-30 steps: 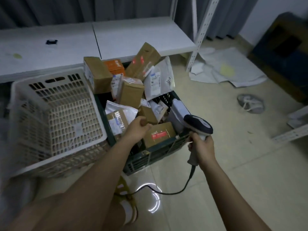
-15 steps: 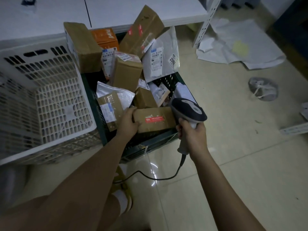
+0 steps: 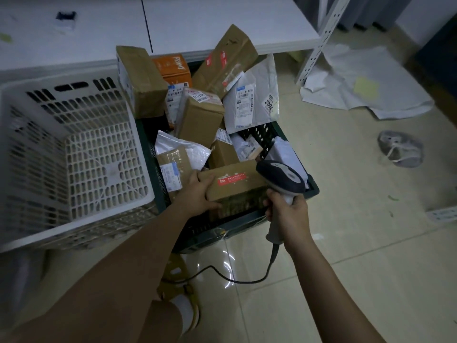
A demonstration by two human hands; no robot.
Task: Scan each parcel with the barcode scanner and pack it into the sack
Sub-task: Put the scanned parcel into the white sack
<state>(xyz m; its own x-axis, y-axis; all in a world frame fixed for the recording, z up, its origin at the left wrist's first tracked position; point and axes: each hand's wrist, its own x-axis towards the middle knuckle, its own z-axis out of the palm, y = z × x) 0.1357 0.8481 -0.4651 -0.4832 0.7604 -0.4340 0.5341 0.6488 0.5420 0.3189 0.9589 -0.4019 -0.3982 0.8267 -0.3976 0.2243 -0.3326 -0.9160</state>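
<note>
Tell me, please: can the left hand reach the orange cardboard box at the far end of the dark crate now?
Probably not yet: the left hand grips a brown box with red label, and upright parcels crowd the orange cardboard box.

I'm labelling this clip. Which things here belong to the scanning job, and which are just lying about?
Job: barcode scanner in right hand; brown box gripped by left hand; dark crate of parcels.
Lying about: white basket; grey shoe; crumpled paper; white shelf.
</note>
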